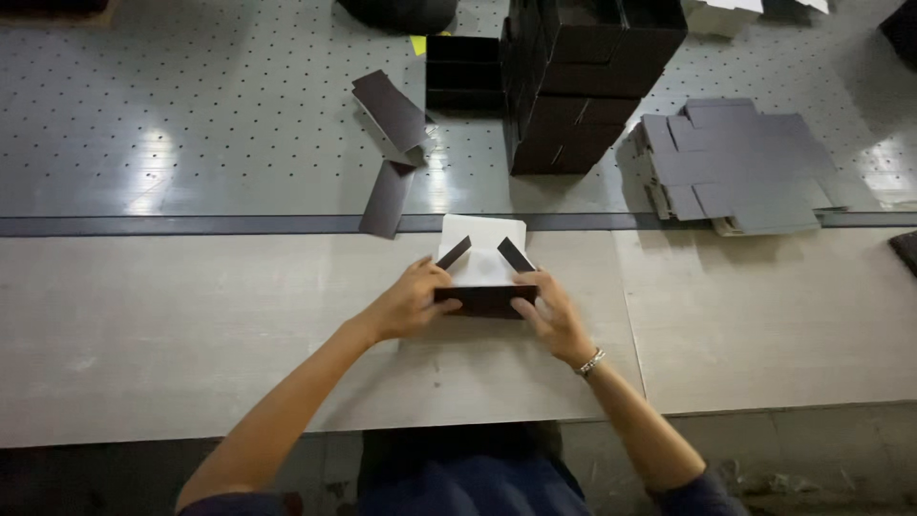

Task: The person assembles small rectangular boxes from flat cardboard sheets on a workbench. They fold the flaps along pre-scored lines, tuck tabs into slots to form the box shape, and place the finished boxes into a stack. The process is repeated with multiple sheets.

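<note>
Both hands [482, 304] on half-folded box [482, 268]

A box-making workshop, as I see it from the head camera.

Across the top of the frame runs a grey perforated work table [191, 115]; at upper centre stands a stack of finished dark boxes [583, 76], at upper right a pile of flat die-cut blanks [735, 167], with loose dark card strips [390, 115] left of centre.
</note>
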